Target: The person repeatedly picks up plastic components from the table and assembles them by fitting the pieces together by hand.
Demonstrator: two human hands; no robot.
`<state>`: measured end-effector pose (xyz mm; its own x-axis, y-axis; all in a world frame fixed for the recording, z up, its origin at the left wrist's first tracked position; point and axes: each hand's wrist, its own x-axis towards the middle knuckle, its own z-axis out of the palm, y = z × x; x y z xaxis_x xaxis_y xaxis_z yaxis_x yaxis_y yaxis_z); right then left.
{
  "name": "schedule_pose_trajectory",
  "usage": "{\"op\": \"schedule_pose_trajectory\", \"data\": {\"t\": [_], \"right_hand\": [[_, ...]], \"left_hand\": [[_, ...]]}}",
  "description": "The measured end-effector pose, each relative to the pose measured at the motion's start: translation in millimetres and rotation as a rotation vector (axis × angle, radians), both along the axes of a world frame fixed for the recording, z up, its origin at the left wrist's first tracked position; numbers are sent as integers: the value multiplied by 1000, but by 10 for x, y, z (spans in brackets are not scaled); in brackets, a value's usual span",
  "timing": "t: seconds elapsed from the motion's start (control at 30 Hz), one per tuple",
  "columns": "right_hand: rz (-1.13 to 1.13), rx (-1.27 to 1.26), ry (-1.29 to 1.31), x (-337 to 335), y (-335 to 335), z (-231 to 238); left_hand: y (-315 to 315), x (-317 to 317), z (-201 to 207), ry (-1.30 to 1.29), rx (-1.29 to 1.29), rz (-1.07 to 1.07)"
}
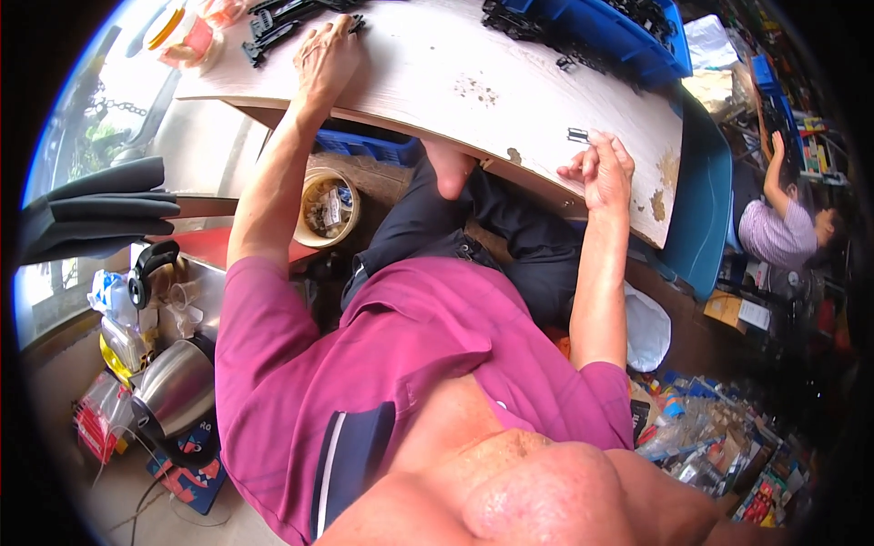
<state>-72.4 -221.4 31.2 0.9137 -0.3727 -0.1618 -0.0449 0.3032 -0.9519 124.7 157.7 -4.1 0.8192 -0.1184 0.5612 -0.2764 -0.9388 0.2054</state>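
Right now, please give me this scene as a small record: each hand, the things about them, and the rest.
left hand: fingertips at a black part; grip unclear
right hand: pinches a small black piece over the worn tabletop
things: long black parts beside the left hand; blue bin with black pieces inside
rest: pail with small items; metal kettle; another person at far right

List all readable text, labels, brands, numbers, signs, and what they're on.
Dark blue printed item, lower left: partial lettering, not copied here.
Red-and-clear package: too blurred to read.
White packet in bucket: too small.
Small black part at right hand: none visible.
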Motion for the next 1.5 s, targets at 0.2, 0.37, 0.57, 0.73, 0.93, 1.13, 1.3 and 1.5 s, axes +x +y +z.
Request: {"op": "schedule_pose_trajectory", "data": {"t": [0.2, 0.37, 0.57, 0.73, 0.93, 1.13, 1.3, 1.5], "right_hand": [[31, -29, 17, -5, -40, -16], [13, -14, -20, -43, -44, -25], [-35, 44, -45, -53, -19, -14], [-24, 98, -123, 21, 165, 95], [29, 72, -231, 82, 306, 179], [-7, 42, -182, 99, 310, 42], [-18, 29, -183, 93, 318, -6], [-28, 45, -166, 95, 332, -32]], "left_hand": [[-69, -203, 53, -65, 159, -77], [-116, -258, 69, -3, 179, 49], [-366, -518, 12, 112, -246, -192], [-1275, -982, 2, 460, -1156, -622], [-1896, -1424, 138, 794, -1352, -740], [-1961, -1421, 144, 745, -1168, -754], [-1936, -1395, 115, 715, -1056, -770], [-1936, -1380, 183, 773, -999, -745]]}}
